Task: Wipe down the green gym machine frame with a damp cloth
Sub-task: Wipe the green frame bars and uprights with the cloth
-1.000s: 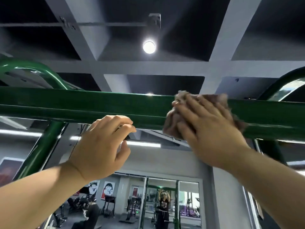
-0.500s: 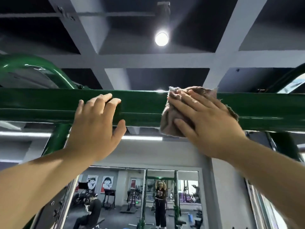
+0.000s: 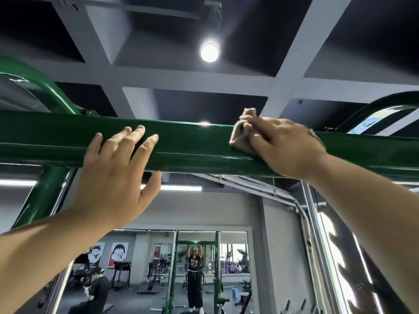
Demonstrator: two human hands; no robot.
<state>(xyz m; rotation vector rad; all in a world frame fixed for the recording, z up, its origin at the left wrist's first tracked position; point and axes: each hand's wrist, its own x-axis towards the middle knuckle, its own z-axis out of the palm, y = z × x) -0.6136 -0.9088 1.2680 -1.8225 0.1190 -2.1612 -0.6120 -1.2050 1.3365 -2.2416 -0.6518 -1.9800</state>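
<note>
The green frame's horizontal beam [image 3: 192,143] crosses the head view overhead. My right hand [image 3: 285,146] presses a bunched brown cloth [image 3: 241,130] against the beam's upper front face, right of centre. Its fingers lie over the cloth, and a corner of the cloth pokes above the beam's top edge. My left hand [image 3: 115,171] rests flat on the beam left of centre. Its fingers are spread and straight on the front face, and the thumb sits below the beam's lower edge. It holds nothing.
A green upright [image 3: 43,191] joins the beam at the left. Curved green tubes rise at top left [image 3: 34,80] and top right [image 3: 385,103]. Chrome guide rods [image 3: 317,234] run down on the right. A mirror [image 3: 195,268] ahead shows a person and gym equipment.
My left hand rose from below the beam and flattened onto its front face. The cloth under my right hand shifted from covering the whole face to the upper edge.
</note>
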